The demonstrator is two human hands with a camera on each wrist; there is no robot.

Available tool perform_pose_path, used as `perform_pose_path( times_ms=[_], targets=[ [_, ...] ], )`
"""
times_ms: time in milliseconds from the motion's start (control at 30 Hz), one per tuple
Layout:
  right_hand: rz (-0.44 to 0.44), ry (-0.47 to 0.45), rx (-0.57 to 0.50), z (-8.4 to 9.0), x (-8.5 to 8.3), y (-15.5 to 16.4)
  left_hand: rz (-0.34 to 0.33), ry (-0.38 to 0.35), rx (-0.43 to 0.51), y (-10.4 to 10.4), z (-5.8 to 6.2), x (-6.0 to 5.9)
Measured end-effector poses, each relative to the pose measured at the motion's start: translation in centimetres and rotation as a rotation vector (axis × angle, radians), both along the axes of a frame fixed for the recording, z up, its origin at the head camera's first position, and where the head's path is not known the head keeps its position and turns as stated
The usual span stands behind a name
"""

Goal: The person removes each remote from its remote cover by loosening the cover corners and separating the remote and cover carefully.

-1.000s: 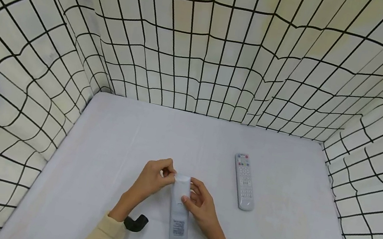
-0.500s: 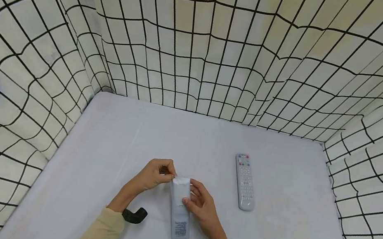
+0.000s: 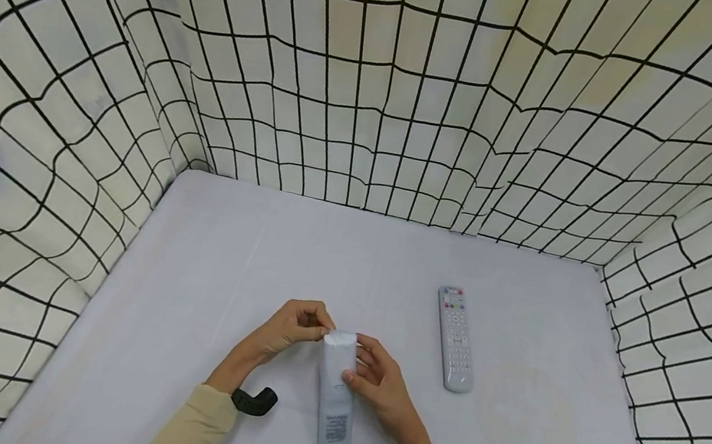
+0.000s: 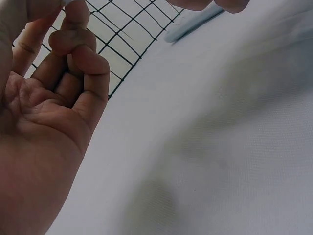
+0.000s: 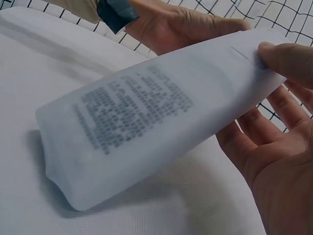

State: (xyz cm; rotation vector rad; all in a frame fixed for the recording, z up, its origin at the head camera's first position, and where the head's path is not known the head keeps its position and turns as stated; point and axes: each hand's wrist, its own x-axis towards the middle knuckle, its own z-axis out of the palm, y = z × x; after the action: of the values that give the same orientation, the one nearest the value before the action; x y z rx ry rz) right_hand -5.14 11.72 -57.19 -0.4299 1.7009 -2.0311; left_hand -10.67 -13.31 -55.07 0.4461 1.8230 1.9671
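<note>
The pale remote [image 3: 336, 393] lies back-up near the front middle of the tabletop [image 3: 215, 270], its far end lifted between the two hands and its near end resting on the cloth. Against the view of half a second ago its far end sits a little further toward the near edge and slightly to the right, and the left wrist has drawn closer to the body; the change is small. The remote is a long, slim, whitish-grey body, wider toward the near end, with a block of dark printed text [image 5: 132, 110] on its back and a short moulded slit close to the held end. The right hand [image 3: 380, 387] grips it from the right, thumb laid across the back and fingers [image 5: 288, 105] curled beneath. The left hand [image 3: 290, 328] pinches the far tip, its fingers [image 4: 80, 54] bent tightly against the thumb. A second remote [image 3: 455, 337], buttons up, lies well apart to the far right. Checked fabric walls [image 3: 384, 87] stand round the tabletop on three sides.
</note>
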Motion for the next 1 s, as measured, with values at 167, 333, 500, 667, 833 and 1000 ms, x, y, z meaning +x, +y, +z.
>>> perform_pose_path(
  times_ms=[167,333,500,667,833,1000],
  targets=[
    [-0.055,-0.015,0.008,-0.2,0.1,0.2,0.037,-0.002,-0.045,0.3,-0.4,0.2],
    [-0.084,-0.033,0.014,-0.2,0.2,0.3,0.068,-0.019,-0.066,0.5,-0.8,0.6],
    [-0.079,-0.03,0.034,0.2,0.3,0.3,0.049,-0.059,-0.052,0.6,-1.0,1.2],
    [-0.085,-0.026,0.04,0.6,0.3,0.2,0.019,-0.088,-0.04,0.8,-1.2,1.8],
    [-0.093,0.003,0.065,0.9,0.3,0.1,0.05,-0.088,0.005,1.2,-1.2,2.2],
    [-0.161,0.082,0.156,1.6,0.2,-0.2,0.067,-0.09,0.015,1.5,-1.0,2.3]
  ],
)
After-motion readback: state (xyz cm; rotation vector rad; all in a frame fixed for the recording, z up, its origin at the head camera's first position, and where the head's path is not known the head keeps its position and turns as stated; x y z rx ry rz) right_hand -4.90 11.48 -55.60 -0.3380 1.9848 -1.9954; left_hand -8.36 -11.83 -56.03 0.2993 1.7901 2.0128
